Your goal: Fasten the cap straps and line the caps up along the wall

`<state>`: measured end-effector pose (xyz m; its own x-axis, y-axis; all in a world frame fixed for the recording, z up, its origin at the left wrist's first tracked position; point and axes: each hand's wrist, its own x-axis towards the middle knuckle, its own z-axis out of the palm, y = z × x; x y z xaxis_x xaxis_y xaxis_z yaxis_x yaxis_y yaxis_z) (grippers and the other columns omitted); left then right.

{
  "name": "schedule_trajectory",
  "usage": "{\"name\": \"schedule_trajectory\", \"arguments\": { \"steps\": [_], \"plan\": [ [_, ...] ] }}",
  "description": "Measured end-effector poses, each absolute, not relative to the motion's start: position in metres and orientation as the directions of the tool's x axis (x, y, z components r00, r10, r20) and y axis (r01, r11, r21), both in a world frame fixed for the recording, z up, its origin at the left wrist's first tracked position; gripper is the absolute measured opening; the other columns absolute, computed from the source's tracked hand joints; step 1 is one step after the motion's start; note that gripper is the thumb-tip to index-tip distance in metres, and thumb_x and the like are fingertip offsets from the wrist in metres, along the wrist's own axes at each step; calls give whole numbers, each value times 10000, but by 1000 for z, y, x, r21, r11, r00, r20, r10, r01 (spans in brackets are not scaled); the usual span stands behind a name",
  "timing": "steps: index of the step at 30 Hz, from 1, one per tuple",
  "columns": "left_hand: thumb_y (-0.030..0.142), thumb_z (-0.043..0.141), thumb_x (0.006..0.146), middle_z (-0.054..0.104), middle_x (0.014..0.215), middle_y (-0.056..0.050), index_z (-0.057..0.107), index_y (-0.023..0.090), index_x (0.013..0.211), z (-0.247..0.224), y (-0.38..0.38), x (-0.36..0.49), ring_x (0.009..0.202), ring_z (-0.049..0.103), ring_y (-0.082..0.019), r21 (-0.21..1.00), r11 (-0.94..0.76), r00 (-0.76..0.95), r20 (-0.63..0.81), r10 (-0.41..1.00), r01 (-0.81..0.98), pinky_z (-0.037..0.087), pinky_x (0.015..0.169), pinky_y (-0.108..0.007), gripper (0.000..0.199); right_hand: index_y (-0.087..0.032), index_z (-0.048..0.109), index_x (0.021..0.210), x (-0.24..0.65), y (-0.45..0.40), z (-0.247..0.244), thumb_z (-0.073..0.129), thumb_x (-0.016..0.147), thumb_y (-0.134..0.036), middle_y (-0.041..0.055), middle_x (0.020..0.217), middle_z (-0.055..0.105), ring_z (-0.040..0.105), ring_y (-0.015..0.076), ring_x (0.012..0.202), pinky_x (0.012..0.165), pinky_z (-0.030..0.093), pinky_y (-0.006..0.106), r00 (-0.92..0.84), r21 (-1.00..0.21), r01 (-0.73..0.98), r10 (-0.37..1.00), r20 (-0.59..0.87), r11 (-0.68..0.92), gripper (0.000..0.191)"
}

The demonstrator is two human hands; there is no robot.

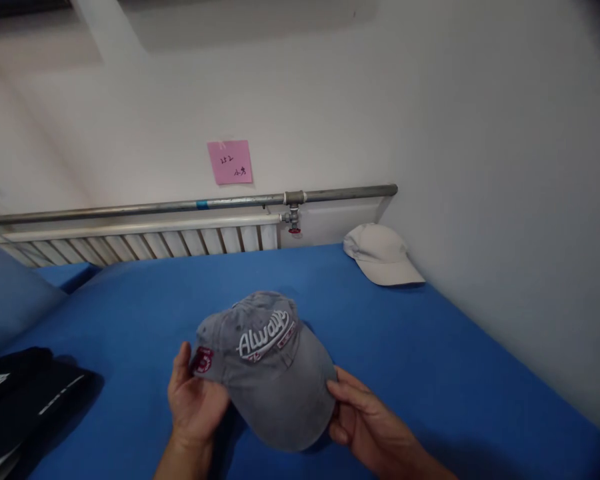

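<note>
A grey baseball cap [280, 393] with raised white "Always" lettering is held just above the blue surface, its brim turned toward me and to the right. My left hand [197, 400] supports the crown's left side, palm up, with the thumb beside a dark red patch; its other fingers are hidden under the cap. My right hand [363, 417] pinches the brim's right edge between thumb and fingers. The inside of the cap is out of sight.
A pale cap [377, 253] lies at the back right against the wall. Dark caps [35, 400] sit at the left on the blue surface [145, 300]. Behind run a white radiator [200, 240], a metal pipe [170, 207] and a valve [293, 217]. A pink note [230, 162] hangs above.
</note>
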<state>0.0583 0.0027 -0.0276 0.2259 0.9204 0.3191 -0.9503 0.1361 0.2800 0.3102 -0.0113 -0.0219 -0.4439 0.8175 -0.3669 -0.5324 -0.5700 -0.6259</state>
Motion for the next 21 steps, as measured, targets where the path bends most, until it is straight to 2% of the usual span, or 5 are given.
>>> {"name": "schedule_trajectory", "arguments": {
  "steps": [7,10,12,16,21],
  "plan": [
    [227,405,930,737,1041,-118,704,148,1077,-29,9,72,1050,664,-235,286,141,158,34,987,-948,343,1099,-433,343,-182,591,778,312,-6,-20,861,564,-285,-57,649,549,467,65,531,402,263,190,-360,-567,-638,853,-378,-521,359],
    [357,540,889,732,1018,-104,721,164,994,-18,3,88,959,680,-232,383,196,201,-28,979,-903,433,1022,-408,285,-190,584,800,314,-3,-21,865,558,-252,-53,710,583,489,67,558,396,257,189,-330,-540,-682,866,-376,-494,376],
    [409,645,828,720,1011,-101,712,175,1041,-14,-4,101,938,672,-240,502,263,276,-50,960,-824,482,954,-400,323,-199,579,811,316,-1,-21,861,566,-230,-54,745,601,507,72,582,397,261,186,-292,-522,-720,882,-371,-458,375],
    [278,724,784,708,1029,-127,690,176,1131,-16,-18,126,943,667,-278,705,390,406,-158,900,-592,532,824,-388,363,-201,568,809,317,2,-21,848,589,-224,-39,789,633,540,87,631,414,288,179,-235,-497,-767,899,-370,-405,356],
    [243,739,771,720,1043,-133,726,167,1016,-27,-18,137,920,677,-264,743,324,225,-235,946,-586,549,825,-387,257,-194,543,818,313,-1,-22,826,619,-298,-22,776,635,567,102,640,437,322,182,-235,-554,-722,900,-367,-415,361]
  ]
}}
